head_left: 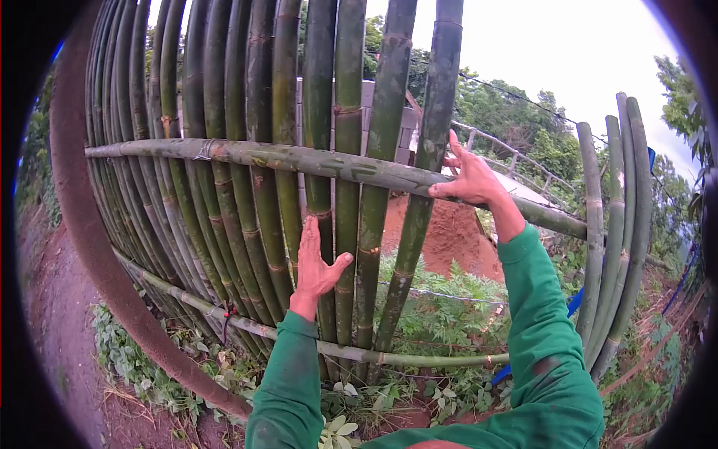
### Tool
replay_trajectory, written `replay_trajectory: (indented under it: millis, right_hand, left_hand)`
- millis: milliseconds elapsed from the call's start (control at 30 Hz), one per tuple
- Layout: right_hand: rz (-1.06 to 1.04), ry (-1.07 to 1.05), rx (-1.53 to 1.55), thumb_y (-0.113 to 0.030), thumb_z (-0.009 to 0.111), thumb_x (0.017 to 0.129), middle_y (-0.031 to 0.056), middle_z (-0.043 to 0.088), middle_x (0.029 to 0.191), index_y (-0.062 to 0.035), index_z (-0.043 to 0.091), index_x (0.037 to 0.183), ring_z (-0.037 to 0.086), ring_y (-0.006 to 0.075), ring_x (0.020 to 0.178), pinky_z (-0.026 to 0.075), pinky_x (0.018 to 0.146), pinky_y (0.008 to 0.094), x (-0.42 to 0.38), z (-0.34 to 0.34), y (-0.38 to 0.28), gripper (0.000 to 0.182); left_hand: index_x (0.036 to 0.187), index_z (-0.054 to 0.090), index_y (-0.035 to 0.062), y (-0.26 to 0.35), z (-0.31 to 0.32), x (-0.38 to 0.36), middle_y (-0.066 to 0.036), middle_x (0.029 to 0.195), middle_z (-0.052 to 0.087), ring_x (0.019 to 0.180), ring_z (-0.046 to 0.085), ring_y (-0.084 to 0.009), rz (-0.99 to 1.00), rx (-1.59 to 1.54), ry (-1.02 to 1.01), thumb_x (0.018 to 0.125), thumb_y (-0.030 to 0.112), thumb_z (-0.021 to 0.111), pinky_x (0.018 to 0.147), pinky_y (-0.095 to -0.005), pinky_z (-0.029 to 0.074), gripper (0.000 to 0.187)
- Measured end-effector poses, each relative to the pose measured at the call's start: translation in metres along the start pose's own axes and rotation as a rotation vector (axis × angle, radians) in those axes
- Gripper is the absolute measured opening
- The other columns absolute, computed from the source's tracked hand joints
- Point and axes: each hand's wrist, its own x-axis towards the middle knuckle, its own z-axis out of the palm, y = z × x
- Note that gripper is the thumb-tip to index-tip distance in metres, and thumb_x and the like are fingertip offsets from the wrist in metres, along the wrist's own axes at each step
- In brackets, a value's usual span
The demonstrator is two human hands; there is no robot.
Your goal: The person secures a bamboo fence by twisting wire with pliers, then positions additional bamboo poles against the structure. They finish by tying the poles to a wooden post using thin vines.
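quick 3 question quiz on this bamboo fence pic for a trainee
1. True or false: the left hand lies flat on an upright bamboo pole.
2. What does the right hand touch? A) the upper horizontal rail B) the lower horizontal rail C) the soil mound
3. What colour are the sleeves?

Key: 1 true; 2 A; 3 green.
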Motion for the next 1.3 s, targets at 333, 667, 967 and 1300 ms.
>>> replay_trajectory:
  millis: [333, 667, 967, 1300]
  right_hand:
    - [-0.120, 0.702, -0.454, -0.027, 0.080, 0.066, 0.0139, 0.057, 0.123, -0.0070, 0.054, 0.131, 0.052, 0.0335, 0.113, 0.038, 0.098, 0.0477, -0.246, 0.021, 0.018, 0.073]
    - [1.088, 0.410, -0.433, -0.015, 0.080, 0.067, 0.0269, 0.059, 0.117, -0.0011, 0.028, 0.145, 0.063, 0.0414, 0.103, 0.051, 0.087, 0.0457, -0.535, -0.027, 0.085, 0.095]
    - [0.736, 0.289, -0.172, -0.018, 0.077, 0.072, 0.0275, 0.065, 0.104, 0.0067, 0.020, 0.144, 0.068, 0.0398, 0.095, 0.052, 0.085, 0.0448, -0.423, -0.161, 0.034, 0.095]
    - [0.354, 0.145, 0.346, -0.046, 0.054, 0.096, 0.0221, 0.037, 0.146, -0.0043, -0.015, 0.155, 0.045, 0.0262, 0.130, 0.037, 0.109, 0.0356, -0.357, -0.208, 0.058, 0.100]
  left_hand:
    - [0.127, 0.059, -0.0018, 0.018, 0.047, -0.253, -0.017, 0.116, 0.064, 0.102, 0.062, -0.0269, -0.334, -0.210, -0.448, 0.080, 0.027, 0.075, 0.087, -0.0376, 0.049, 0.057]
    - [0.119, 0.065, -0.0021, 0.193, 0.220, -0.283, -0.017, 0.109, 0.072, 0.098, 0.070, -0.0269, -0.169, -0.497, -1.553, 0.082, 0.037, 0.078, 0.085, -0.0369, 0.055, 0.055]
    - [0.128, 0.058, -0.0003, 0.383, 0.301, -0.288, -0.021, 0.120, 0.064, 0.117, 0.060, -0.0341, 0.499, -1.227, -1.422, 0.078, 0.046, 0.079, 0.100, -0.0444, 0.048, 0.071]
    - [0.099, 0.055, -0.0047, 0.449, 0.242, -0.076, -0.015, 0.082, 0.063, 0.064, 0.067, -0.0258, -0.139, -1.736, -0.728, 0.094, 0.035, 0.064, 0.056, -0.0393, 0.057, 0.040]
